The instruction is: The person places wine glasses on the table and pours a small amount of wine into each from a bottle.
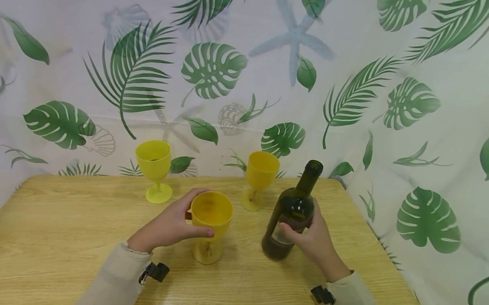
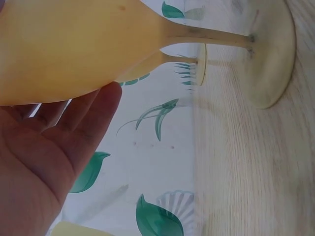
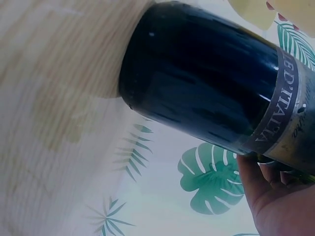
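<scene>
Just left of the table's middle, my left hand grips the bowl of a yellow goblet, thumb across the near side. In the left wrist view the goblet shows its stem and round foot at the tabletop, and the fingers lie along the bowl. To its right, my right hand holds a dark green wine bottle around its labelled body. The bottle's open neck leans to the right in the head view. The right wrist view shows the bottle's lower end close to the table; whether they touch I cannot tell.
A second yellow goblet stands at the back left of the wooden table. A third goblet stands behind the bottle, near the back edge. Leaf-patterned cloth hangs behind the table and along its right side.
</scene>
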